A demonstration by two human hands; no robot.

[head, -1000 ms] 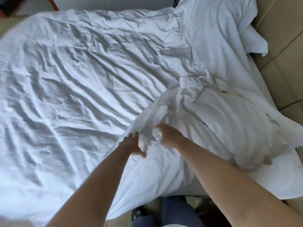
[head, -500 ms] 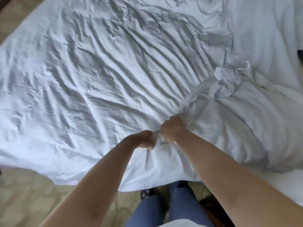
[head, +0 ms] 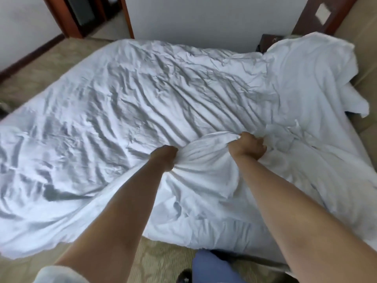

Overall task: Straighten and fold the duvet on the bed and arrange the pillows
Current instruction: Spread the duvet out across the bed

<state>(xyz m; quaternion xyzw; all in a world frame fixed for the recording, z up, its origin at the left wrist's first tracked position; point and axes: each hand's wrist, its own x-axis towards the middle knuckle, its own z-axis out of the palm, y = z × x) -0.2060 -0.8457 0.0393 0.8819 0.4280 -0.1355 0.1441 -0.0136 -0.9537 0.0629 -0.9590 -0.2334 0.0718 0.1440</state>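
Head view: a crumpled white duvet (head: 126, 111) covers the bed across most of the frame, its near edge hanging toward the patterned carpet (head: 163, 260) at the bottom. In the centre, the left hand (head: 166, 158) grips a bunched fold of the duvet, fingers curled into the cloth. Right of centre, the right hand (head: 247, 147) clutches the same raised fold, fingers closed round it. A white pillow (head: 310, 78) lies rumpled at the upper right, against the beige headboard (head: 365, 58). A dark wooden door frame (head: 71, 19) stands at the upper left.
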